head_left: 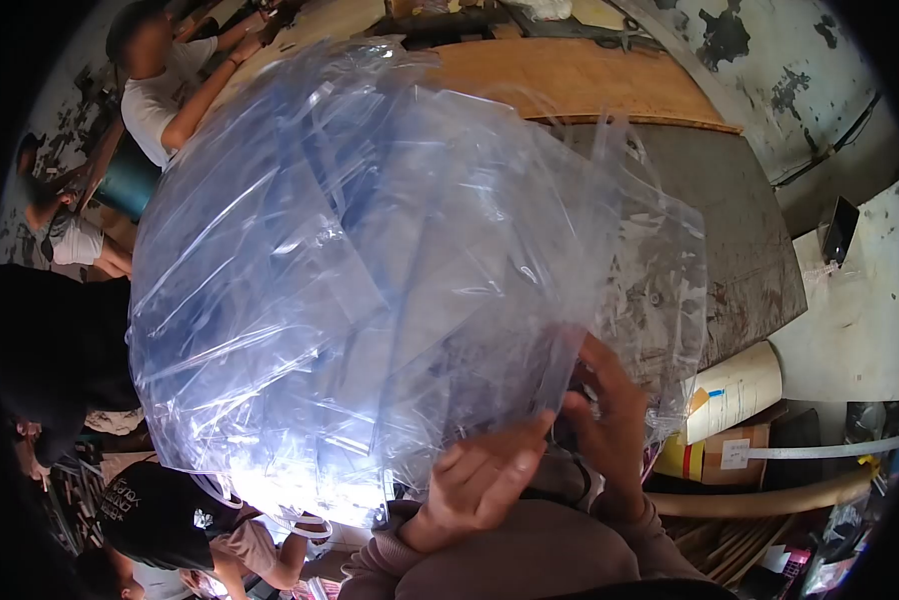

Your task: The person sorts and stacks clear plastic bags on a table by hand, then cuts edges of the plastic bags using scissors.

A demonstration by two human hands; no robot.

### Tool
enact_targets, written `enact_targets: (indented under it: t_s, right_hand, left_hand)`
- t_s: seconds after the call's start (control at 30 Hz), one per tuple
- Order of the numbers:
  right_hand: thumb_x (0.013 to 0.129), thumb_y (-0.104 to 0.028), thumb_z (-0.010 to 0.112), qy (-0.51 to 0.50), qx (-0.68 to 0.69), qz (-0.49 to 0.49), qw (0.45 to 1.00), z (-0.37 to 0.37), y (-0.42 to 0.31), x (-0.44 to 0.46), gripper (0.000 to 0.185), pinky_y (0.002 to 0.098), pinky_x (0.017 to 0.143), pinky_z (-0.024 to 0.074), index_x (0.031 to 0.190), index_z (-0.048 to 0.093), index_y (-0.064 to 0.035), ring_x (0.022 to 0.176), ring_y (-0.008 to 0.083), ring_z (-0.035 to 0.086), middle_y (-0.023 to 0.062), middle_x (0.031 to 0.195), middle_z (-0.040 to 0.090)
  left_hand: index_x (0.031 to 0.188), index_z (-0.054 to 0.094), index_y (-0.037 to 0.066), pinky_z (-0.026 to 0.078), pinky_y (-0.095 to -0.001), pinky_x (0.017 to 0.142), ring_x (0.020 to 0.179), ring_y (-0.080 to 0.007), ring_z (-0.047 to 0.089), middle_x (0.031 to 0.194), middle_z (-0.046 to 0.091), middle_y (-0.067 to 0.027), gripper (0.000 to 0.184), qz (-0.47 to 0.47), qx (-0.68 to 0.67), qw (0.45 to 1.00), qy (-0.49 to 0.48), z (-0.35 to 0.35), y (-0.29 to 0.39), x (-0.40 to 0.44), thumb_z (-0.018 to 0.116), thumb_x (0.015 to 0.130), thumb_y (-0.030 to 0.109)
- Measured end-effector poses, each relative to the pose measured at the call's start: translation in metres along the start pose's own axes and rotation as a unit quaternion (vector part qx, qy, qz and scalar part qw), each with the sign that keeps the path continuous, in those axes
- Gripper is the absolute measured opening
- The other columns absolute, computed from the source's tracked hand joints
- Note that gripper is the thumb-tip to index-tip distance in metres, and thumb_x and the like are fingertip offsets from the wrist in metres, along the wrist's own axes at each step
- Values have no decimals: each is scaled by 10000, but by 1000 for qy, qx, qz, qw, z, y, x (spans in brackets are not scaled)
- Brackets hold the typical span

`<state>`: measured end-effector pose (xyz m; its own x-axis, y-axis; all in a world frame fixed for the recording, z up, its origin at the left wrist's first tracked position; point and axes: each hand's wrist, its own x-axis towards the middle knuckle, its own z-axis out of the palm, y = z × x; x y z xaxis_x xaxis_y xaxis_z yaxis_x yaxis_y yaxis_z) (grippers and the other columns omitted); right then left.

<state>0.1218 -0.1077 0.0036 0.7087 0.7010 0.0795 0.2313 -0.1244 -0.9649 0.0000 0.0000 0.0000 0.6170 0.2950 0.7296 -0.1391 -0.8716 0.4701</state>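
A large heap of clear plastic bags (370,250) fills the middle of the view, glossy and wrinkled, with thin loop handles showing at its edges. At the near right side of the heap, my left hand (485,480) has its fingers closed on the edge of a clear plastic bag. Just right of it, my right hand (610,410) curls its fingers and thumb at the same bag edge; its fingertips are partly covered by the film. Another clear bag (685,300) hangs out on the right, over the grey tabletop.
Beneath the heap are a worn grey tabletop (740,220) and a brown wooden board (570,75). A paper roll (740,390) and a cardboard box (740,455) stand at the right. A dark phone (842,230) is farther right. Several people are on the left, one in a white shirt (155,105).
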Motion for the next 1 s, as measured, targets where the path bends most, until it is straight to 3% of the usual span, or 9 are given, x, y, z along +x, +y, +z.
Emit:
enact_targets:
  t_s: [0.1, 0.17, 0.27, 0.4, 0.5, 0.57, 0.67, 0.8, 1.0]
  right_hand:
    - [930, -414, 483, 29, 48, 5, 998, -6, -3, -1, 582, 361, 978, 410, 1277, 439, 51, 1190, 263, 487, 202, 1293, 487]
    - [950, -244, 487, -1, 166, 8, 986, -9, 2, 0, 398, 355, 988, 415, 1218, 469, 50, 1215, 249, 466, 209, 1313, 467]
    - [974, -197, 414, 12, 300, 28, 953, -7, 4, 3, 321, 369, 988, 417, 1150, 493, 60, 1210, 261, 470, 223, 1283, 489]
    - [963, -227, 438, 30, 262, 82, 961, -11, 21, 1, 338, 442, 943, 449, 1113, 521, 65, 1104, 327, 548, 223, 1256, 507]
    - [963, -214, 437, 35, 308, 110, 944, -10, 27, 2, 320, 461, 950, 441, 1070, 546, 68, 1066, 324, 573, 199, 1169, 565]
    - [965, -212, 439, 57, 348, 78, 932, -6, 28, 5, 321, 458, 938, 446, 1041, 562, 75, 1024, 310, 597, 171, 1080, 604]
    - [965, -227, 448, 23, 350, 104, 931, -13, 39, 2, 330, 442, 942, 441, 1027, 572, 73, 1036, 287, 589, 151, 1033, 614]
    - [964, -196, 440, 33, 332, 126, 934, -15, 32, 5, 284, 361, 886, 463, 1005, 561, 58, 980, 226, 598, 145, 1009, 619]
    - [919, -66, 516, 158, 234, -13, 959, -10, 20, 11, 92, 216, 665, 442, 968, 493, 8, 781, 82, 561, 78, 875, 605]
  left_hand:
    - [1316, 335, 52, 390, -209, 698, 879, -119, 650, 1084, 655, -75, 522, 65, 20, 997, -22, 10, 6, 2, 580, 856, 47]
    - [1284, 451, 110, 324, -163, 609, 998, -68, 601, 1149, 627, -23, 441, 71, -20, 993, -88, 6, 8, 4, 552, 856, 63]
    - [1251, 531, 177, 292, -163, 591, 1139, -30, 509, 1213, 590, 39, 384, 89, 114, 966, -214, 3, 16, 7, 523, 872, 117]
    - [1252, 548, 227, 289, -198, 630, 1239, -18, 411, 1252, 559, 93, 375, 105, 171, 949, -245, 7, 14, 5, 495, 887, 163]
    - [1255, 542, 224, 335, -274, 821, 1240, -40, 425, 1281, 543, 86, 365, 61, 161, 947, -270, 10, 16, -2, 471, 899, 195]
    - [1262, 535, 242, 221, -445, 1027, 1284, -78, 378, 1321, 513, 66, 372, 92, 269, 933, -220, 14, 15, -6, 456, 899, 216]
    - [1277, 521, 261, 44, -556, 1074, 1331, -119, 306, 1347, 492, 49, 398, 5, 303, 926, -223, 21, 12, -10, 452, 888, 209]
    - [1300, 504, 267, 110, -532, 1080, 1357, -152, 251, 1364, 475, 31, 454, 30, 324, 913, -245, 20, 9, -4, 464, 858, 173]
    - [1320, 490, 224, 324, -459, 1043, 1360, -191, 257, 1402, 429, -7, 504, 22, 270, 920, -284, 21, 9, 1, 465, 829, 114]
